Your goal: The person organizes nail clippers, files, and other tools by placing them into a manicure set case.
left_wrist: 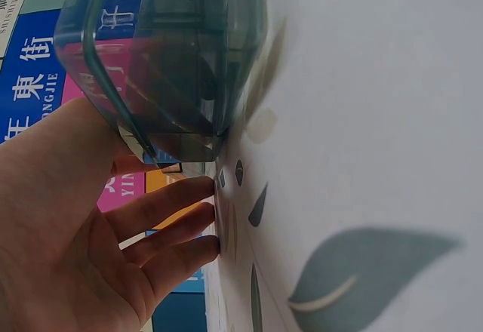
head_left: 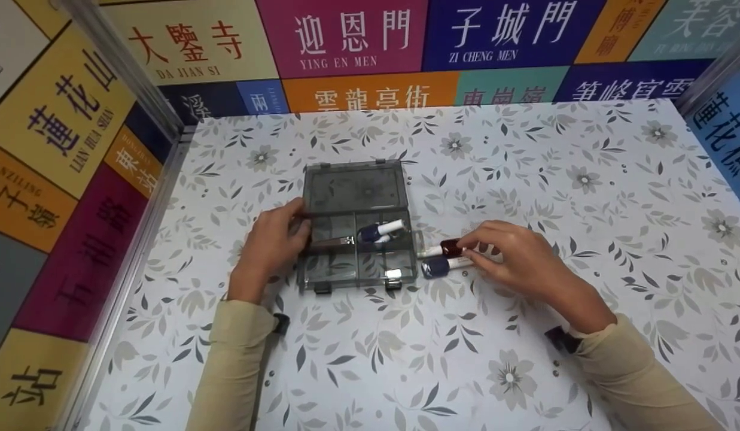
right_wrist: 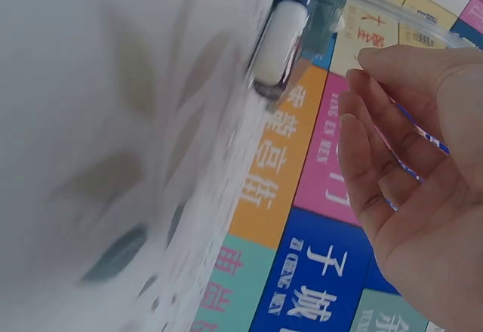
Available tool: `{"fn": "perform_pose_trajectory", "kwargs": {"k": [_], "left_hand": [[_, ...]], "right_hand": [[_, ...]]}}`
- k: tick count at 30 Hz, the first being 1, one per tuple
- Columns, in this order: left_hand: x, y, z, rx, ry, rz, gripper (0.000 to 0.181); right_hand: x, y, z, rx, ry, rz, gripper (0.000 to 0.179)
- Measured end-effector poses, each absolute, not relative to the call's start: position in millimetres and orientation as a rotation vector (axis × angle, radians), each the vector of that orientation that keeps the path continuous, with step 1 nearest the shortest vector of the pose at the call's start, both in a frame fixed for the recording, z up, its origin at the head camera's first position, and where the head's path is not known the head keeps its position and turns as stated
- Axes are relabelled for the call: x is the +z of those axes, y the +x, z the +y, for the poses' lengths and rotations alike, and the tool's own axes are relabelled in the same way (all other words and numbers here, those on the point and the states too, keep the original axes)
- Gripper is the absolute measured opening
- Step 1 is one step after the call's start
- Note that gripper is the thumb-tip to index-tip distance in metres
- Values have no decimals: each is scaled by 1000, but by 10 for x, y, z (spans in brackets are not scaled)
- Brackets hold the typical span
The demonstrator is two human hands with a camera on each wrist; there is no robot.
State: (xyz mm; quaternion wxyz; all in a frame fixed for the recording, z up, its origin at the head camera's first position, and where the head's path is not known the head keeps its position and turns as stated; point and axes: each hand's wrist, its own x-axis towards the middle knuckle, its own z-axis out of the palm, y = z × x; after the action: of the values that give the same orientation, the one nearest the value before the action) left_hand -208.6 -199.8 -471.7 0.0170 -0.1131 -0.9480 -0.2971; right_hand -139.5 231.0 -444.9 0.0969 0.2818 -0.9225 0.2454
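The left grip (head_left: 271,242), loosely spread, touches the left side of the open compartment box (head_left: 331,268) on the counter (head_left: 381,371). The right grip (head_left: 516,257), thumb and fingertips narrowly parted, hangs beside the dark-red polish bottle (head_left: 451,247) and blue polish bottle (head_left: 435,267).

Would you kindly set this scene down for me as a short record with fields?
Container: grey translucent compartment box, lid open
In its right half: white-capped dark blue nail polish bottle
Right of box: dark red nail polish bottle and second dark blue nail polish bottle, lying down
Left hand: at the box's left side
Right hand: near the two outer bottles, holding nothing
Surface: leaf-and-flower patterned tabletop
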Motion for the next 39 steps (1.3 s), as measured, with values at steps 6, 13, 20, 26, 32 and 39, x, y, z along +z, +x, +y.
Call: {"fn": "perform_pose_trajectory", "kwargs": {"k": [6, 13, 20, 26, 32, 39], "left_hand": [[-4732, -2081, -2002, -947, -345, -2946, 24], [-4733, -2060, -2009, -932, -357, -2922, 20], [-4732, -2053, -1997, -917, -356, -2922, 18], [-4727, -2062, -1996, -933, -350, -2932, 18], [-4726, -2077, -1996, -948, -359, -2931, 21], [-4729, -2076, -1994, -938, -361, -2932, 21]], "right_hand": [[-4458, -1363, 2484, 708, 796, -2723, 20], [-4447, -1328, 2643, 671, 769, -2742, 24], [-4482, -1293, 2773, 644, 758, -2783, 22], [-4503, -1242, 2853, 630, 723, -2834, 22], [-4481, -1197, 2929, 604, 692, -2942, 23], [-4492, -1155, 2994, 564, 697, -3020, 23]]}}
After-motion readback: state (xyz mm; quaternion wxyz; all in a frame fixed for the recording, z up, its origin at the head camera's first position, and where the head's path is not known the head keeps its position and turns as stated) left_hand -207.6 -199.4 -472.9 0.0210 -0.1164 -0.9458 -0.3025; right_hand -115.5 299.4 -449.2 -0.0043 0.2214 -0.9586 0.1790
